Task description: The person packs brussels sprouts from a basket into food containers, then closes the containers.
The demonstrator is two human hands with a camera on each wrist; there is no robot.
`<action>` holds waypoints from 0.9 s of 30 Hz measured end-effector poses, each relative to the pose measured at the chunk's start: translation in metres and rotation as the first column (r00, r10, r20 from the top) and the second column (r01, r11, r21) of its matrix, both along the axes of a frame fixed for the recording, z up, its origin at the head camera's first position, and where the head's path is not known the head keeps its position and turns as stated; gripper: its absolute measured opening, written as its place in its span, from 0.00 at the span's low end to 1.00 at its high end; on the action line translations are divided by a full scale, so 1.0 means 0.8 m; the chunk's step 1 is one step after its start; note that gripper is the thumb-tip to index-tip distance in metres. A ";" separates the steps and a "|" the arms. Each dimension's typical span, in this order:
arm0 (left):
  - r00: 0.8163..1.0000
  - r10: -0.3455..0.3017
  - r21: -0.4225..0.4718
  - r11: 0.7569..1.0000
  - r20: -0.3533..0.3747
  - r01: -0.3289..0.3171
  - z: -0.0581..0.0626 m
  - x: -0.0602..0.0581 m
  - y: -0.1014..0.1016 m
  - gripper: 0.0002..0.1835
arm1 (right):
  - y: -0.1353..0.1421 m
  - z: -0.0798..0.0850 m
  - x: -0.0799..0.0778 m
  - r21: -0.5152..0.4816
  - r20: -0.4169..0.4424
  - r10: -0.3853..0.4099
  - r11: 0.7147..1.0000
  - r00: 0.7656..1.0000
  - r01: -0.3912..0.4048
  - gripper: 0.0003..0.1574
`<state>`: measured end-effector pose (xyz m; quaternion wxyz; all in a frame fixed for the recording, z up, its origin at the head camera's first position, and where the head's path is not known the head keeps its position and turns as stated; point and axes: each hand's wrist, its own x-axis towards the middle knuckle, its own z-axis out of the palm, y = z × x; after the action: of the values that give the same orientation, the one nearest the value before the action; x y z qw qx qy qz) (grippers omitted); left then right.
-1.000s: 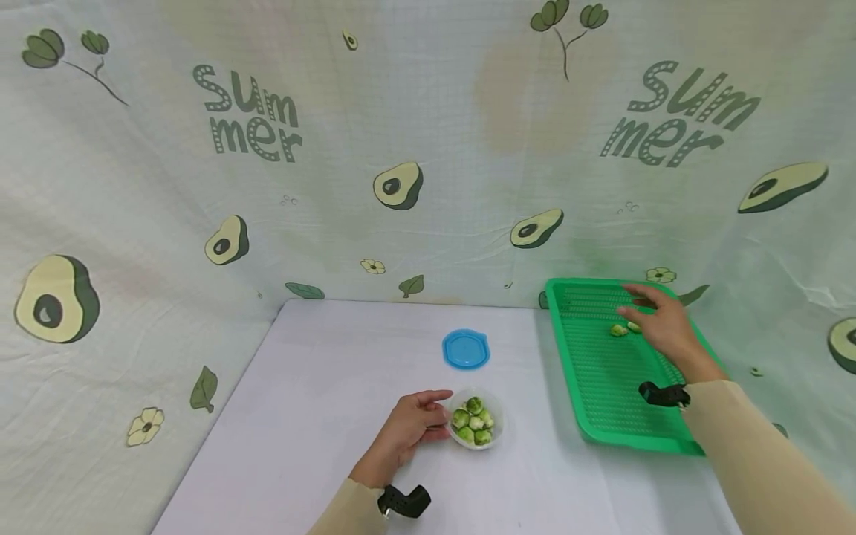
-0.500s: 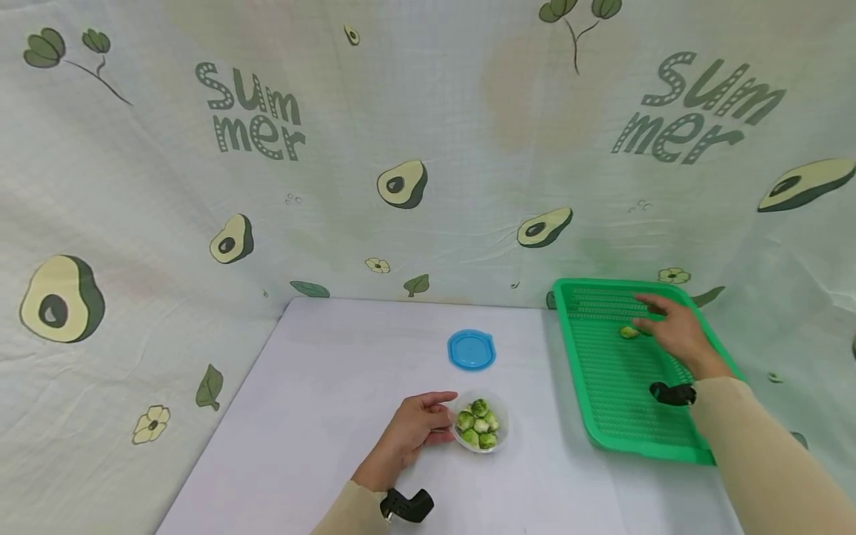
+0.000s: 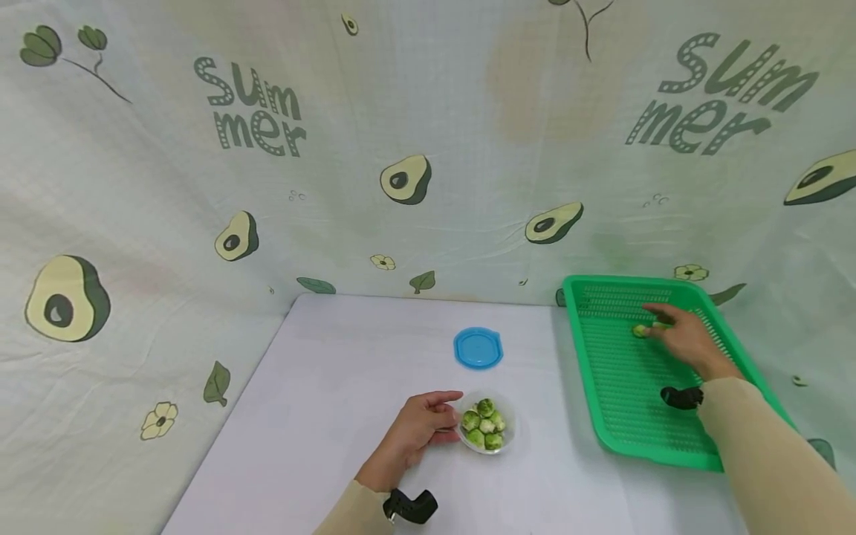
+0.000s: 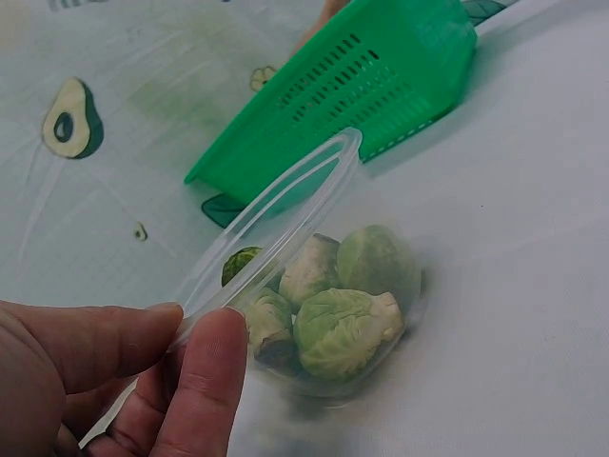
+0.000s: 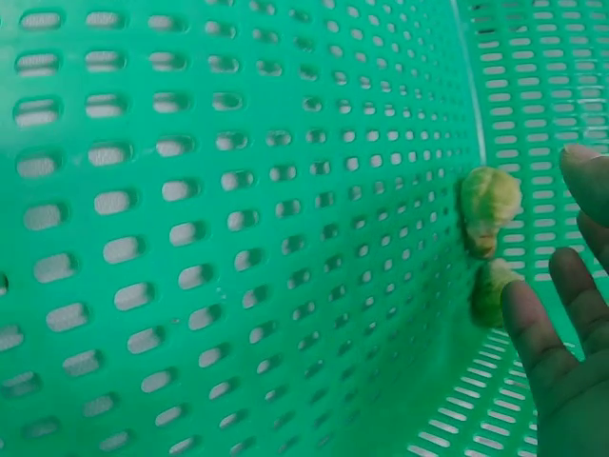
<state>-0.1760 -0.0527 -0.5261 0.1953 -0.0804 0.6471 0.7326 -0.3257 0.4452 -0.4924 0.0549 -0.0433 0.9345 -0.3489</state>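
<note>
Bowl (image 4: 348, 164) of sprouts (image 4: 343, 328) on desk (image 3: 334, 386), rim pinched by left hand's (image 3: 421, 427) fingers. Basket (image 3: 622, 405), two sprouts (image 5: 490, 198), right hand (image 3: 689, 343) near them, fingers apart. Lid (image 3: 478, 348) beyond bowl.

Green basket (image 3: 628, 405), blue lid (image 3: 478, 348), green-and-cream sprouts (image 3: 487, 426), avocado-printed cloth (image 3: 468, 148)

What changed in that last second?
The right hand has come down toward two green Brussels sprouts in the green perforated plastic basket; nothing was grabbed or let go. The left hand still pinches the round clear plastic bowl by its rim; the flat blue plastic lid stays put.
</note>
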 end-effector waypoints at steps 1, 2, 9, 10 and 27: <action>1.000 0.002 -0.002 1.000 0.000 -0.002 0.000 0.000 0.000 0.26 | 0.001 -0.002 -0.001 0.001 -0.001 0.002 1.000 1.000 -0.002 0.42; 1.000 0.003 -0.003 1.000 0.001 -0.003 0.001 0.000 0.000 0.25 | 0.001 -0.003 -0.002 -0.004 0.000 0.005 1.000 1.000 -0.005 0.42; 1.000 0.004 -0.006 1.000 0.001 -0.004 0.002 0.001 0.001 0.25 | 0.006 -0.011 -0.006 -0.027 0.002 0.017 0.999 1.000 -0.017 0.43; 1.000 0.004 -0.007 1.000 0.002 -0.004 0.002 0.001 0.001 0.26 | 0.007 -0.012 -0.006 -0.028 0.006 0.019 0.999 1.000 -0.018 0.43; 1.000 0.007 -0.008 1.000 -0.006 -0.007 0.000 0.001 0.001 0.25 | 0.005 -0.020 -0.009 -0.008 0.062 0.050 0.999 0.997 -0.049 0.39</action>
<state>-0.1755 -0.0522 -0.5262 0.1905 -0.0813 0.6502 0.7310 -0.3331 0.4488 -0.5088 0.0925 -0.0557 0.9298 -0.3518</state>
